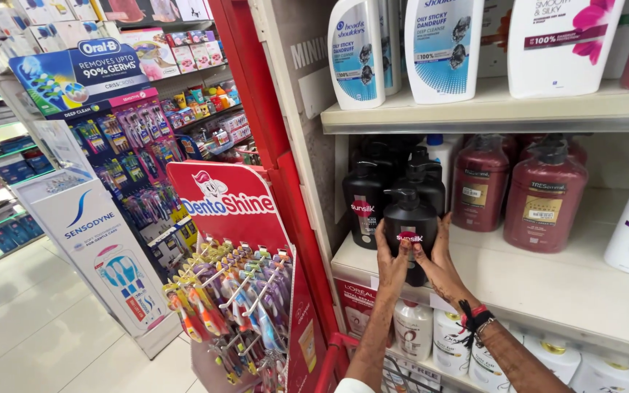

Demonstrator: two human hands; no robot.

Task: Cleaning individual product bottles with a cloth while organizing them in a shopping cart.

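Observation:
A black pump bottle (409, 222) stands at the front edge of a cream store shelf (547, 291). My left hand (390, 256) grips its left side and my right hand (440, 258) grips its right side. Black and red threads and a bangle circle my right wrist. More black pump bottles (365, 196) stand right behind it, and dark red pump bottles (544, 200) stand to the right.
White shampoo bottles (442, 47) line the shelf above; white bottles (413, 327) fill the shelf below. A red toothbrush rack (238, 291) hangs to the left. Blue and white toothbrush displays (103, 255) stand on the tiled floor beyond. A red basket rim (333, 360) sits low.

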